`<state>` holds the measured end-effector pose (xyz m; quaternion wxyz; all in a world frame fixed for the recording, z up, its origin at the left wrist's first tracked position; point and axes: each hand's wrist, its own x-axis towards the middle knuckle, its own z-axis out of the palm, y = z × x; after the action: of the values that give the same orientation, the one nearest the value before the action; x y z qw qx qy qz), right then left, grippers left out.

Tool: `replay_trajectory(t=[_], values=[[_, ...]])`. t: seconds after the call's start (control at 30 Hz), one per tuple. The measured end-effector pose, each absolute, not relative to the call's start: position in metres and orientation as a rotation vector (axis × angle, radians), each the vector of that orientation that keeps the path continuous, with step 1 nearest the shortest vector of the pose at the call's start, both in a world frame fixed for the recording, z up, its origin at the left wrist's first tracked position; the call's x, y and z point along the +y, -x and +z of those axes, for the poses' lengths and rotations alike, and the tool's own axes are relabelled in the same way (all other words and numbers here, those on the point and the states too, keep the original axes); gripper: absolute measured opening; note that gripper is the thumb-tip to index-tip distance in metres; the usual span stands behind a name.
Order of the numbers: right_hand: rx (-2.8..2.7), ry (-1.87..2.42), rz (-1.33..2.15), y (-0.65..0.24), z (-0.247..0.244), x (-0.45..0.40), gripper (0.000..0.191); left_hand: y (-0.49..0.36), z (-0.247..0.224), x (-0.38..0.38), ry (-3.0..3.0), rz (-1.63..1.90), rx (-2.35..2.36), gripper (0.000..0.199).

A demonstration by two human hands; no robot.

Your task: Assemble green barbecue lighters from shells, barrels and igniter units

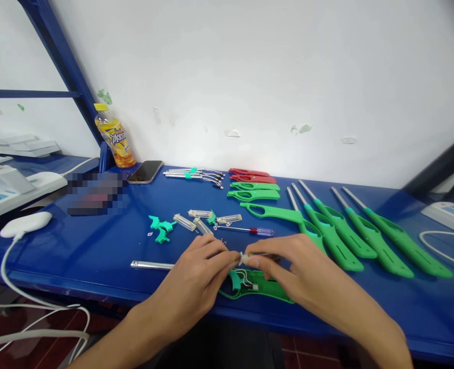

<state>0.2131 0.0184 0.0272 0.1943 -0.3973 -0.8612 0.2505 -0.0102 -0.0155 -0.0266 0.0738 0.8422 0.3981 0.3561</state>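
My left hand [207, 261] and my right hand [284, 256] meet above an open green lighter shell [269, 289] near the table's front edge. Between their fingertips is a small whitish part [243, 259], pinched from both sides. White wires and a teal piece [234, 281] lie in the shell below. A metal tube [152, 265] sticks out to the left, partly hidden by my left hand. Just behind my hands are clear fuel tanks [184, 222], teal triggers [161, 229] and a screwdriver [261, 231] with a purple handle.
Several green lighters [350, 230] with metal tubes lie at the right. Red shells [252, 179], green shells [255, 195] and wired tubes [190, 174] are at the back. A phone [146, 172], a bottle [115, 138] and a white device with a cable [26, 224] stand or lie leftward.
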Motion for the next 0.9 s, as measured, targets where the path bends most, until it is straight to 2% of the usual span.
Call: replay_trajectory(t=[0.9], values=[[-2.442,1.137,0.726,-0.2108,0.0251,0.0155,0.037,0.0126,-0.0293,-0.0166,-2.609,0.986,1.194,0.018]])
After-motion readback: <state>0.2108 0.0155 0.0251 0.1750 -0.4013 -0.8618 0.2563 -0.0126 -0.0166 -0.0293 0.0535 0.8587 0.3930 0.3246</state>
